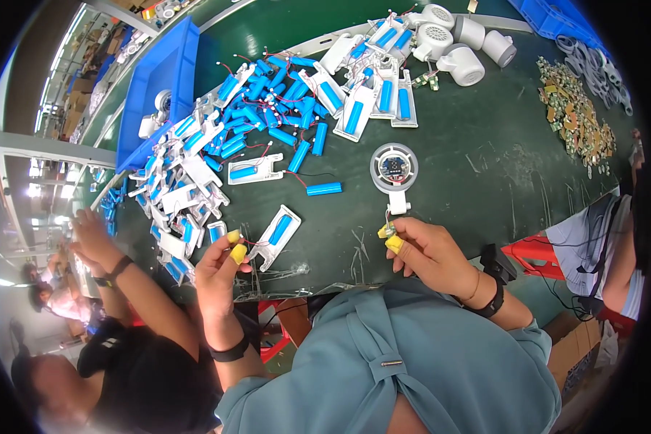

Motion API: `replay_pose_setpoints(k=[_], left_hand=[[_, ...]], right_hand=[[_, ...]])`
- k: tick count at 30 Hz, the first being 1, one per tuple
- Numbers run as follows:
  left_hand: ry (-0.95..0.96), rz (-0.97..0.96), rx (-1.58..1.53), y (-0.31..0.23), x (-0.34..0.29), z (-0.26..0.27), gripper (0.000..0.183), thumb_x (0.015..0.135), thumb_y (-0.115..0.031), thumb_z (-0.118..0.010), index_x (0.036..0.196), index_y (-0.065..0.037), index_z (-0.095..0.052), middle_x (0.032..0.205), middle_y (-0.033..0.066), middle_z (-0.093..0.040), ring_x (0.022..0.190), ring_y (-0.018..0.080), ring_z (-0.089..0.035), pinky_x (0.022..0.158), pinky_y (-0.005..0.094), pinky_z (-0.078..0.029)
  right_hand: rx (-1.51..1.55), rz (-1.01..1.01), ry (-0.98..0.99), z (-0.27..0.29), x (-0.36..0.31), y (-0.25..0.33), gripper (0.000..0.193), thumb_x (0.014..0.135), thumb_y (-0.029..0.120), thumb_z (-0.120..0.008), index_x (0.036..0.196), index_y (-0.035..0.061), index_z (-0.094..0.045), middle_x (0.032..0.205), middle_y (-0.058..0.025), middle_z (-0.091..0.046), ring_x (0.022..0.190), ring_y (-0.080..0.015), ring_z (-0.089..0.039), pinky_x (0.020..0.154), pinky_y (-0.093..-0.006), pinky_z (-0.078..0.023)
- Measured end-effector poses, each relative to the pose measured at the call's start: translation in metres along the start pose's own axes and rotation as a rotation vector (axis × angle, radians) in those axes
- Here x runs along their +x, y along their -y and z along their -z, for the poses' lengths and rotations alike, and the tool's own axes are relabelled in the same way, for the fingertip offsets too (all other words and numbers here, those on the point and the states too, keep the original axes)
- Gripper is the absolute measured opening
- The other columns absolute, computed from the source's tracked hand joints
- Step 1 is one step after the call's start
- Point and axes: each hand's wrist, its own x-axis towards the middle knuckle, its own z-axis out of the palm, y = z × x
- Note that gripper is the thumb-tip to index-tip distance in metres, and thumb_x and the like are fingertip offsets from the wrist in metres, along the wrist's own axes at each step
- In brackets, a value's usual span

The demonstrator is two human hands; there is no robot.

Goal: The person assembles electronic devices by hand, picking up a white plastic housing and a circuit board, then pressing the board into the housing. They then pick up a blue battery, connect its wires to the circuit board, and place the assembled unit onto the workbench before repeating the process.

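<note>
Yellow finger covers sit on the thumb and forefinger of both my hands. My left hand (220,264) pinches the thin red wire end of a blue cylindrical battery (280,230), which lies in a white plastic casing (273,249) on the table. Between the fingertips of my right hand (434,253) is a small green circuit board (390,230). Just beyond it lies a round fan-like unit (394,168) with a grey ring, a dark display board in its middle and a white hinge piece pointing toward my right hand. My hands are apart.
Loose blue batteries (271,108) and white casings (195,173) heap up at the left and back. White fan heads (461,65) stand at the back. Small circuit boards (575,108) and grey straps (593,69) lie far right. A blue bin (159,87) and a co-worker's arm (148,296) are at left.
</note>
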Motion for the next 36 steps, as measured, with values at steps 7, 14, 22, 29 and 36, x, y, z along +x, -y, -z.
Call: replay_pose_setpoints(k=[7,14,22,29,36], left_hand=[[0.233,-0.139,0.059,-0.005,0.002,-0.033,0.016,0.094,-0.003,-0.056,0.108,-0.002,-0.063,0.095,0.0031,-0.066,0.066,0.0049,-0.055,0.057,0.0191,-0.044],[0.526,-0.478,0.388,-0.02,-0.015,-0.101,0.025,0.082,0.008,-0.059,0.105,0.0,-0.065,0.093,0.013,-0.066,0.079,0.0224,-0.065,0.071,0.0277,-0.051],[0.582,-0.605,0.35,-0.023,-0.017,-0.135,0.025,0.081,0.01,-0.056,0.104,0.002,-0.061,0.09,0.0102,-0.062,0.075,0.0183,-0.061,0.068,0.0271,-0.048],[0.617,-0.545,0.334,-0.025,-0.017,-0.137,0.021,0.083,0.008,-0.057,0.103,0.002,-0.06,0.086,0.0081,-0.059,0.068,0.0135,-0.056,0.061,0.0246,-0.045],[0.618,-0.536,0.31,-0.026,-0.016,-0.137,0.019,0.081,0.006,-0.058,0.099,0.001,-0.06,0.082,0.0064,-0.056,0.063,0.0124,-0.051,0.057,0.0255,-0.041]], right_hand=[[0.038,-0.009,-0.05,0.0,-0.006,-0.005,0.02,0.098,0.007,-0.047,0.114,-0.0022,-0.056,0.089,-0.0064,-0.065,0.071,-0.0084,-0.062,0.06,-0.0223,-0.052],[0.02,-0.09,-0.029,-0.003,0.002,-0.001,0.012,0.095,0.007,-0.048,0.097,-0.0015,-0.056,0.077,-0.0085,-0.067,0.068,-0.0117,-0.066,0.057,-0.0259,-0.052],[0.005,-0.046,-0.022,-0.004,0.001,-0.001,0.011,0.095,0.005,-0.046,0.099,-0.0004,-0.055,0.081,-0.0077,-0.067,0.068,-0.012,-0.066,0.056,-0.0255,-0.051],[0.002,-0.052,-0.021,-0.005,-0.001,-0.002,0.013,0.095,0.004,-0.045,0.101,0.0002,-0.055,0.083,-0.0069,-0.066,0.068,-0.0115,-0.066,0.055,-0.0255,-0.051],[0.0,-0.057,-0.018,-0.003,0.001,-0.001,0.012,0.095,0.004,-0.045,0.1,0.0001,-0.055,0.083,-0.0066,-0.066,0.068,-0.011,-0.066,0.055,-0.0253,-0.05]])
